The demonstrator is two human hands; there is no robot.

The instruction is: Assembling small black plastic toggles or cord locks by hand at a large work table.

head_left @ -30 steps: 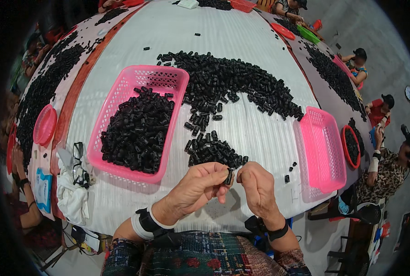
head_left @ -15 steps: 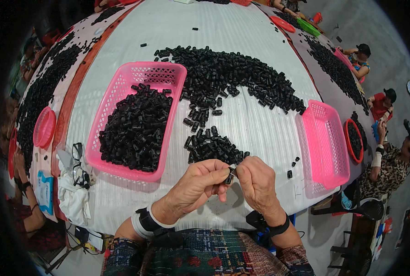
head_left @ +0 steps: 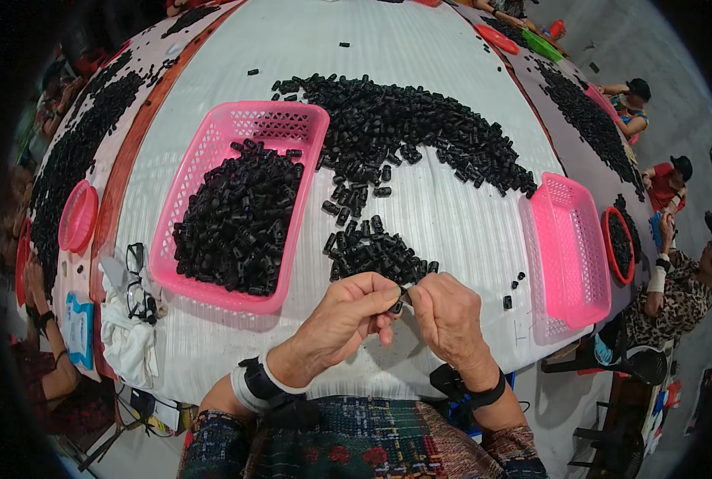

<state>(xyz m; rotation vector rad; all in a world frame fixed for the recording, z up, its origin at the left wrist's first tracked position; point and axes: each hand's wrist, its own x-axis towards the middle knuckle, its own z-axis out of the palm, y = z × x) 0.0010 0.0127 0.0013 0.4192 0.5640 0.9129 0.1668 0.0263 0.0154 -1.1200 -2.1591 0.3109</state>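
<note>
From far away, I look down at two hands over the white counter (head_left: 468, 227). My left hand (head_left: 342, 313) pinches a small black piece (head_left: 398, 308) with its thumb and fingers, and the piece sits between the two hands. My right hand (head_left: 452, 321) is bent up tight, right by the piece, but I cannot tell what its fingers grip. Just past my hands is a little heap (head_left: 378, 255) of black pieces, so there is not much room that way. Farther on, a big heap (head_left: 408, 120) bends across the counter like a rainbow. The full pink basket (head_left: 220, 296) is on my left, and its near corner comes close to my left wrist. On my right, a strip of white lies between my right hand and the other pink basket (head_left: 586, 310), with a few loose black pieces (head_left: 508, 302) on it. That basket is near the counter's right edge. My arms reach over the near edge. By the left edge are eyeglasses (head_left: 138, 297) and a white cloth (head_left: 126, 351).
</note>
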